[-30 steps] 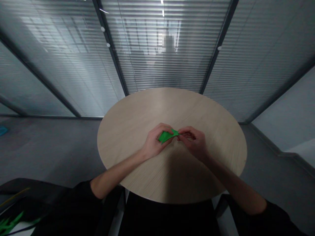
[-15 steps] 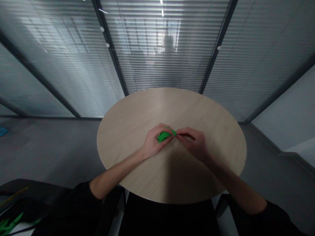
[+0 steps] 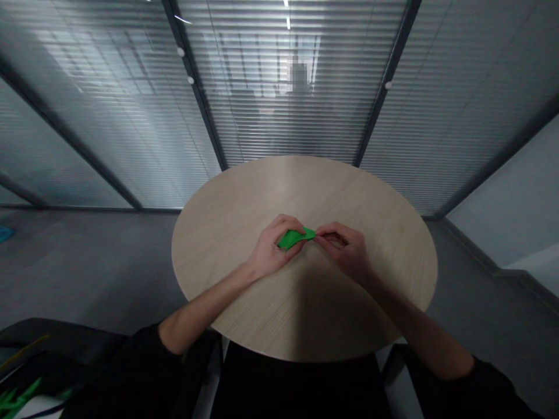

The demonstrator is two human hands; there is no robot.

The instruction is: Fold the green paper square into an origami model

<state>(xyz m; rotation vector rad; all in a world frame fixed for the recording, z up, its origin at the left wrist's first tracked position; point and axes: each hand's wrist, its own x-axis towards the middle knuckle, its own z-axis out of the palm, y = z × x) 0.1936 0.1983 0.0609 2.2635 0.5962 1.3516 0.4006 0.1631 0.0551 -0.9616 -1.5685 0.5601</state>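
more of the green piece (image 3: pixel 293 238) now shows between the left grip (image 3: pixel 273 244), half-curled around it, and the right grip (image 3: pixel 349 248), pinched closed on its tip, seemingly working that end

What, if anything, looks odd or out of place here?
Perhaps the bright-blue flat object, cut off at the left edge: it looks stray on the grey floor, apart from the round pale wooden table.
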